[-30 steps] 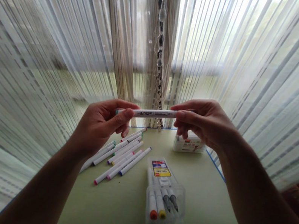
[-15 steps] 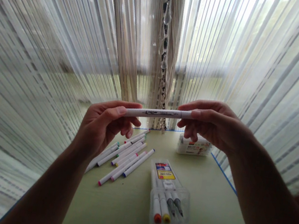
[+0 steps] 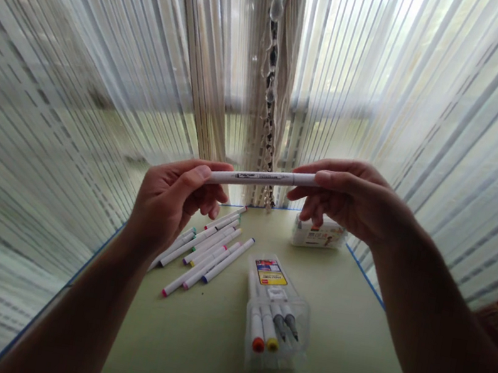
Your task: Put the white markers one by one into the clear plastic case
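A white marker with dark print on its barrel is held up level above the table, between my two hands. My left hand pinches its left end between thumb and fingers. At the other end, my right hand grips the right end, past a seam in the barrel. Both tips of the marker are hidden by my fingers. Below, several white markers with coloured ends lie in a loose pile. A clear plastic case stands nearer to me, holding a few markers, two with orange and yellow ends and two with grey tips.
A second box with a printed label sits at the back of the green table, behind my right hand. Striped string curtains surround the table, and a beaded strand hangs in the middle.
The camera view has shifted slightly, so the table things appear a little higher and farther left. Both hands keep hold of the marker, which is tilted much as before.
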Tool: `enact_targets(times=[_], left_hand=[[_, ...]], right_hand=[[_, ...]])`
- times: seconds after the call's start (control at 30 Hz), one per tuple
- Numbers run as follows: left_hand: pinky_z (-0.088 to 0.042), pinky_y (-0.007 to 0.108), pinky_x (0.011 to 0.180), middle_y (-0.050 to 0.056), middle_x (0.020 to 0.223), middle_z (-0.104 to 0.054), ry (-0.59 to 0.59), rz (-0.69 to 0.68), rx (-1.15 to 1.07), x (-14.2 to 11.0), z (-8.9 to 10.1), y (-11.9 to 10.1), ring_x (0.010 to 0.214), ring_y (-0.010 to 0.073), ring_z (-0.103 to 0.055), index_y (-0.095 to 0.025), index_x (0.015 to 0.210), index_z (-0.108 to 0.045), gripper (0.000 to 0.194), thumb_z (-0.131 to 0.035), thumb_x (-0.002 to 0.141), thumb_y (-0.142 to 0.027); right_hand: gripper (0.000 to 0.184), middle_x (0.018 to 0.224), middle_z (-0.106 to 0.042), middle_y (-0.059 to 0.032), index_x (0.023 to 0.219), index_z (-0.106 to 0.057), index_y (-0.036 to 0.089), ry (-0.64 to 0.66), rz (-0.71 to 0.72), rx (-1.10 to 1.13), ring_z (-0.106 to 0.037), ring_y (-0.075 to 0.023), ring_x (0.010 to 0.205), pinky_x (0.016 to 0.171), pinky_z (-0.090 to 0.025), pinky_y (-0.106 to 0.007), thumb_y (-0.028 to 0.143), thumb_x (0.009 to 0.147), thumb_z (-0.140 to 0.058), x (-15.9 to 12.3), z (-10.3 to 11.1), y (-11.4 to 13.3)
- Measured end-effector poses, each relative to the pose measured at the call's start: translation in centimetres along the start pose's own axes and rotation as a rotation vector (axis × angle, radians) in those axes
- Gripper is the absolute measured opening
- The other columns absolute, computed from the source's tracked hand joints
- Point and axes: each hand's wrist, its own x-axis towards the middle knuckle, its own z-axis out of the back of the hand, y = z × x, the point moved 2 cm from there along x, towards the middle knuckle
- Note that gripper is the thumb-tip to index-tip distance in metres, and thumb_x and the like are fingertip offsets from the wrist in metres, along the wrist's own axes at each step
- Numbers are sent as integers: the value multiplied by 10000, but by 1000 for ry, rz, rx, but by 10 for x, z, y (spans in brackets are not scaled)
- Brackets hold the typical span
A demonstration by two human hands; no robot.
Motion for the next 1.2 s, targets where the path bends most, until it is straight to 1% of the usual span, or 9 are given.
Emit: enact_targets(times=[0.17, 0.33, 0.43, 0.53, 0.6, 0.73, 0.83, 0.93, 1.2], left_hand=[[-497, 236, 499, 64, 700, -721, -5, 77, -13, -11, -2, 13, 507, 96, -563, -121, 987, -774, 219, -677, 860, -270], [-496, 235, 515, 61, 697, -710, 28, 205, -41, -40, -2, 36, 521, 97, -557, -110, 1023, -765, 240, -695, 865, -276], [-468, 220, 489, 29, 645, -671, 5, 261, 9, -56, -6, 49, 507, 98, -558, -105, 962, -757, 228, -745, 824, -286], [-416, 192, 454, -8, 569, -617, 5, 290, 109, -66, -11, 56, 476, 88, -538, -108, 926, -741, 226, -771, 807, -297], [-394, 180, 438, -23, 538, -594, -2, 301, 145, -70, -13, 58, 453, 76, -511, -112, 897, -733, 217, -789, 792, -294], [-433, 194, 438, -14, 562, -624, -2, 328, 135, -74, -14, 59, 451, 88, -536, -124, 871, -731, 212, -818, 760, -282], [-458, 207, 438, 10, 609, -666, 1, 329, 128, -77, -13, 61, 462, 100, -564, -128, 897, -745, 196, -792, 792, -286], [-463, 212, 436, 26, 643, -691, 14, 327, 74, -78, -11, 64, 466, 101, -566, -141, 942, -761, 179, -759, 826, -278], [-476, 232, 457, 68, 694, -733, -25, 364, -165, -75, -8, 67, 472, 100, -540, -144, 982, -781, 184, -691, 863, -252]], right_hand=[[326, 831, -779, -112, 1020, -774, 128, -57, -37, 21, -705, -163, 571, 453, -555, -251, 345, 778, -800, -8, 3, -15], [279, 710, -737, -57, 976, -782, 141, -151, -78, 54, -640, -113, 490, 398, -490, -203, 363, 807, -788, -36, -3, -46], [261, 644, -691, -28, 924, -782, 141, -208, -73, -24, -593, -98, 462, 389, -464, -203, 375, 808, -791, -56, -10, -66], [262, 525, -600, 21, 895, -786, 136, -250, -89, -145, -498, -73, 412, 367, -397, -190, 356, 762, -833, -70, -17, -77], [259, 512, -597, 16, 854, -785, 136, -271, -104, -184, -496, -81, 413, 363, -384, -195, 354, 733, -854, -75, -20, -80], [248, 652, -715, -54, 870, -780, 149, -295, -105, -151, -584, -120, 459, 386, -445, -224, 356, 747, -841, -80, -22, -79], [209, 701, -740, -59, 928, -778, 172, -326, -102, -119, -553, -98, 444, 365, -389, -203, 345, 812, -790, -83, -21, -80], [183, 706, -742, -51, 942, -767, 186, -358, -116, -74, -494, -79, 415, 349, -320, -202, 334, 835, -768, -86, -19, -81], [198, 798, -774, -80, 981, -766, 183, -328, -167, 68, -502, -82, 413, 366, -294, -229, 345, 887, -699, -84, -19, -83]])
